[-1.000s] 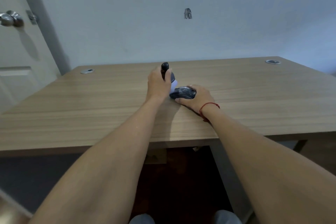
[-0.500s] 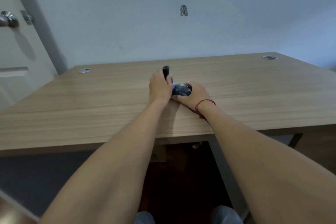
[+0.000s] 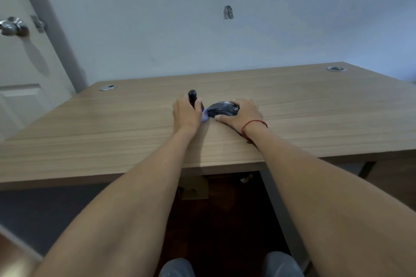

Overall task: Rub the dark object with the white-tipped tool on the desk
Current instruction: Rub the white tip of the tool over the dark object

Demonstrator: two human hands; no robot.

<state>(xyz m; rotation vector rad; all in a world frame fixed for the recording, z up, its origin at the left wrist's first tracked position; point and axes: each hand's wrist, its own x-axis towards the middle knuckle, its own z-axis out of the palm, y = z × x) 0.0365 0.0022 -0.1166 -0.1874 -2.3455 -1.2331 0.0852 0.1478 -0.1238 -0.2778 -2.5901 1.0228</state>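
A dark, rounded, flat object (image 3: 221,109) lies on the wooden desk (image 3: 292,105) near its middle. My right hand (image 3: 239,114) grips it from the right side, thumb in front and fingers over its far edge. My left hand (image 3: 186,112) is closed around a tool (image 3: 192,96) with a black handle that sticks up past my fingers. The tool's white tip (image 3: 205,116) shows just below my fist and touches the left edge of the dark object.
Two round metal cable grommets sit in the desk, one at the back left (image 3: 107,87) and one at the back right (image 3: 335,68). A door with a metal knob (image 3: 13,27) stands at the left. A plain wall rises behind the desk.
The white tip has slid off the top of the dark object to its left edge, and my two hands have drawn slightly apart. The view has shifted a little.
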